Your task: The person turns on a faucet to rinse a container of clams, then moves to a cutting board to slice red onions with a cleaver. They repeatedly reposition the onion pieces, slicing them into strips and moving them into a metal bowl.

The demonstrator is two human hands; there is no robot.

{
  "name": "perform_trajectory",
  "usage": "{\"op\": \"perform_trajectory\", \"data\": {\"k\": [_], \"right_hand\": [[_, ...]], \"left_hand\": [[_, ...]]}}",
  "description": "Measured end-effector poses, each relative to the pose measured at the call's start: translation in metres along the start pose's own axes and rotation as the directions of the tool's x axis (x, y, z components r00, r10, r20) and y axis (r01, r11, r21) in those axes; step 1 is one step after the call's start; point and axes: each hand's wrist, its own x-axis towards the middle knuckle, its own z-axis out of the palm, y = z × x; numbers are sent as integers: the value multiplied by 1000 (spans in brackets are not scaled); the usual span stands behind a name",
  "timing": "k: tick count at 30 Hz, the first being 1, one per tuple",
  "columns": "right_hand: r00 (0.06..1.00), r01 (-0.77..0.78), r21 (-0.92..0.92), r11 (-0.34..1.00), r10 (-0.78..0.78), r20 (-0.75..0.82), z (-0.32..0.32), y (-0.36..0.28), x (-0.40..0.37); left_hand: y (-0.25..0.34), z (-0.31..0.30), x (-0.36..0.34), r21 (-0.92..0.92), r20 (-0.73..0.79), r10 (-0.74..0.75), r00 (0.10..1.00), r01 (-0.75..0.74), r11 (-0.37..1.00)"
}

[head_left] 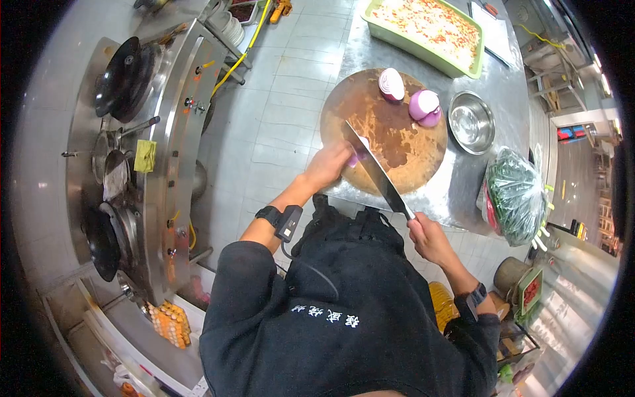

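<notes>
My left hand [329, 165] presses down on a piece of red onion [358, 157] at the near edge of a round wooden cutting board [403, 142]. My right hand [428, 239] grips the handle of a cleaver [374, 169], whose blade lies right beside the left fingers and over the onion piece. Two peeled red onion pieces [391, 84] [424, 106] rest on the far side of the board. Both wrists wear dark bands.
An empty steel bowl [471, 123] sits right of the board on the steel counter [463, 185]. A green tray [370, 23] holds chopped vegetables at the back. A bag of greens [516, 195] lies right. A stove with woks [122, 76] stands across the aisle, left.
</notes>
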Motion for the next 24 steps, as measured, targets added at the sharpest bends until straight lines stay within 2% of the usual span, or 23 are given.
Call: {"op": "perform_trajectory", "data": {"k": [2, 3, 7, 8, 10, 13, 16, 20, 21, 24], "right_hand": [[988, -143, 98, 985, 136, 68, -16, -30, -18], [987, -145, 71, 987, 140, 74, -17, -21, -21], [995, 90, -90, 992, -93, -30, 14, 8, 6], [1000, 29, -51, 998, -30, -7, 10, 10, 3], [995, -90, 13, 996, 89, 48, -8, -25, -9], [986, -153, 65, 986, 149, 73, -12, -26, -20], [999, 48, -71, 996, -48, -7, 15, 11, 6], [993, -101, -6, 995, 101, 63, -10, -21, -12], [993, -102, 27, 994, 100, 63, -11, -24, -16], [1000, 9, -49, 999, -8, 19, 12, 2, 1]], "left_hand": [[-4, 7, -4, 14, -37, 0, 999, 1, 1000], [-6, 10, -5, 22, -55, -1, 998, 2, 1000], [-3, 7, -5, 11, -69, 19, 997, -18, 1000], [-5, 9, -6, 24, -71, 27, 997, -26, 999], [-7, 11, -7, 33, -94, 32, 995, -29, 999], [-6, 12, -7, 22, -126, 20, 992, -18, 1000], [-5, 10, -8, 13, -120, 20, 993, -19, 1000], [-9, 16, -13, 1, -140, 9, 990, -9, 1000], [-11, 17, -14, -1, -144, 7, 990, -7, 1000], [-8, 14, -14, -18, -133, -14, 991, 11, 1000]]}}
